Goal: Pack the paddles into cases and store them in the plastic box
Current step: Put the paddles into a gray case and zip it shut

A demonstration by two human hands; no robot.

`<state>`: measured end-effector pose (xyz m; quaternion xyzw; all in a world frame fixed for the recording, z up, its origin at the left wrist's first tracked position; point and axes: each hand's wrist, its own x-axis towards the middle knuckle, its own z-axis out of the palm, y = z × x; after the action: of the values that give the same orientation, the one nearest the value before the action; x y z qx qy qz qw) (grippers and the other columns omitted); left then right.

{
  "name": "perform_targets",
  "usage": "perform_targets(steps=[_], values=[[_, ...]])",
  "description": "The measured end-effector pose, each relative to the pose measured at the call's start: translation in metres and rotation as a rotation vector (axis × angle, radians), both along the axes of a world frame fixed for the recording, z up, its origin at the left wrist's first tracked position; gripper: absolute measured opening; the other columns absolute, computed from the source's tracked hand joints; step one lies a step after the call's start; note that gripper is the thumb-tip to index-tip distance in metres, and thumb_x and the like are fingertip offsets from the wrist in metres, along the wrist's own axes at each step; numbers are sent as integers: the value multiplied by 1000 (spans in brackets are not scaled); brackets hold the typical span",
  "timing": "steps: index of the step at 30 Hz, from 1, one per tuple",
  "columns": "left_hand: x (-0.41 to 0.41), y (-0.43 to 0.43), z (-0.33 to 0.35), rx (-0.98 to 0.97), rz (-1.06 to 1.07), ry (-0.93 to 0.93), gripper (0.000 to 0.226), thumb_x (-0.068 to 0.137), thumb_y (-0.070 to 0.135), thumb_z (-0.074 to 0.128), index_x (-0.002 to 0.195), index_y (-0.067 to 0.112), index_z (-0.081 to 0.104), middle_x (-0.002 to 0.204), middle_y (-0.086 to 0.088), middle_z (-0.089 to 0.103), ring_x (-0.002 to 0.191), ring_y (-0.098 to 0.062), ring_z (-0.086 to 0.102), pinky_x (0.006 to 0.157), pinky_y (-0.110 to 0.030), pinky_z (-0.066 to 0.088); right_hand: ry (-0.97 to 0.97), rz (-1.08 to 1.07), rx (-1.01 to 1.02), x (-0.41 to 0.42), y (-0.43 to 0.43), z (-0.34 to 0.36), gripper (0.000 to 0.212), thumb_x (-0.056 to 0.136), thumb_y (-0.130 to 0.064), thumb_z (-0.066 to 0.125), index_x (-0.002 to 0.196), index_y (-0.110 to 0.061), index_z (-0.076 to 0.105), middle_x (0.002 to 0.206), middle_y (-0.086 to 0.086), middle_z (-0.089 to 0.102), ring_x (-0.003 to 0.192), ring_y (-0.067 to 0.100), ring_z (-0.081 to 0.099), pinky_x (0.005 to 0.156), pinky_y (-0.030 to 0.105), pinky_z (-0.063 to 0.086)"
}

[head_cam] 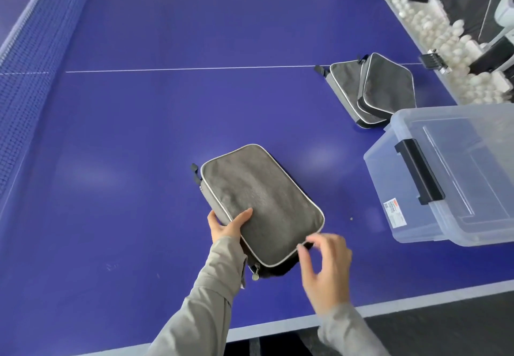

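A grey paddle case [264, 202] with pale piping lies flat on the blue table, its zipper pull hanging at the near corner. My left hand [226, 226] grips its near left edge, thumb on top. My right hand [325, 266] hovers at the case's near right corner with fingers spread, blurred, and I cannot tell whether it touches the case. Two more grey cases [375, 88] lie overlapping farther right. The clear plastic box [403, 177] with a black latch stands at the right and looks empty. No paddle is visible.
The blue table tennis table [167, 119] has its net [33, 58] along the left. A trough of several white balls [445, 35] runs along the far right edge. The table's near white edge lies just below my arms.
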<state>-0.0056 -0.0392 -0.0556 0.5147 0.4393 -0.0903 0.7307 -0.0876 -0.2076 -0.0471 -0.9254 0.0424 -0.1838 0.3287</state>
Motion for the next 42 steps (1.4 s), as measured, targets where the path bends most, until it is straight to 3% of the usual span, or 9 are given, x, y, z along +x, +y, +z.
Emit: perform_targets(steps=[4,10,19,21,25,29,33,38,42], values=[[9,-2,12,-12,158,-23,73,64,24,84,123,26,42,103,-2,61,84,-21,63,71,-31,50,-4,131,-104,-22,28,-2,24,86,-41,57,84,-17,59,76,-8,50,72,14,47,67,29,32],[17,-4,33,0,304,-81,77,64,23,84,126,28,38,93,5,58,80,-14,61,64,-26,46,-16,14,-114,0,54,19,33,79,-50,60,76,-17,59,70,-9,51,69,8,41,64,24,33],[20,9,49,18,367,-100,77,66,20,83,128,22,37,93,3,57,78,-14,60,69,-30,48,-70,95,-185,12,67,40,4,71,-15,66,68,-14,63,60,-6,57,49,14,51,48,24,41],[19,11,51,11,378,-100,77,65,20,84,127,23,38,97,0,59,82,-18,62,67,-30,50,-17,97,-123,14,68,43,15,64,-8,75,67,-14,62,59,-6,56,50,13,52,44,23,42],[20,16,53,-1,404,-95,80,64,20,85,128,24,38,108,-7,62,95,-27,65,87,-42,53,-2,170,-122,17,70,49,23,62,-1,80,67,-12,61,57,-5,55,46,13,50,39,22,40],[21,24,56,-12,416,-97,81,62,21,85,128,25,39,103,-4,63,89,-22,65,80,-37,54,-51,162,-113,18,66,55,26,61,1,83,63,-9,59,52,-3,52,42,15,48,38,24,36],[22,36,58,-8,402,-89,84,60,20,86,130,29,40,103,-3,64,88,-23,66,88,-44,54,-64,78,-77,25,45,57,27,58,2,84,62,-8,59,50,-3,56,41,17,53,44,21,34],[22,37,62,-53,369,-129,84,53,19,87,124,30,45,97,-7,68,78,-25,70,71,-39,58,-18,10,11,38,32,55,25,62,3,82,65,-7,59,52,-2,59,42,19,54,43,21,44],[21,37,66,-62,343,-161,80,43,23,86,113,33,50,94,-5,71,74,-23,72,69,-38,59,-4,-56,51,50,27,51,24,64,1,81,65,-8,59,53,-4,58,44,13,51,45,22,39]])
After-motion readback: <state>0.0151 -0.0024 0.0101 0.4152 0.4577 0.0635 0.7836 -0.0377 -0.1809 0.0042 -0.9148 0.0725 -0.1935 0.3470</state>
